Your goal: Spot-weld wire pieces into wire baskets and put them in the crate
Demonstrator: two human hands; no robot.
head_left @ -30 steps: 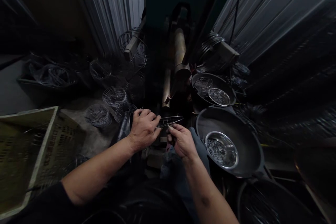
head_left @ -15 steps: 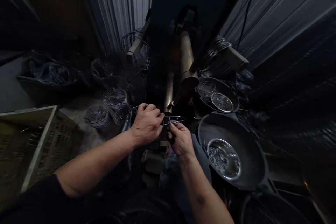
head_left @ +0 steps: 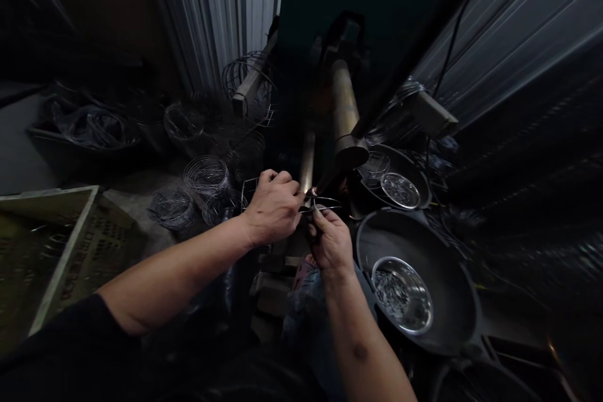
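Observation:
My left hand [head_left: 276,208] is closed round a bent wire frame [head_left: 325,199], whose thin loops stick out on both sides of the fingers. My right hand [head_left: 333,240] pinches a short piece of wire [head_left: 314,201] between thumb and forefinger, upright against the frame's loop. Both hands are close together at the tip of a machine's thin lower arm [head_left: 307,163]. Above and to the right of them is the thick, brass-coloured upper arm [head_left: 345,100]. Dimness hides the exact contact between wire and machine tip.
At right, a steel bowl [head_left: 426,311] of small metal pieces rests in a big dark pan [head_left: 447,264]; a smaller bowl [head_left: 400,191] lies behind. Coiled wire frames [head_left: 206,176] stand at left, near a yellowish crate [head_left: 87,245]. A dark bar [head_left: 419,44] slants overhead.
Both hands have moved slightly forward and right with the wire frame, bringing it up to the lower arm's tip. The view has shifted a little.

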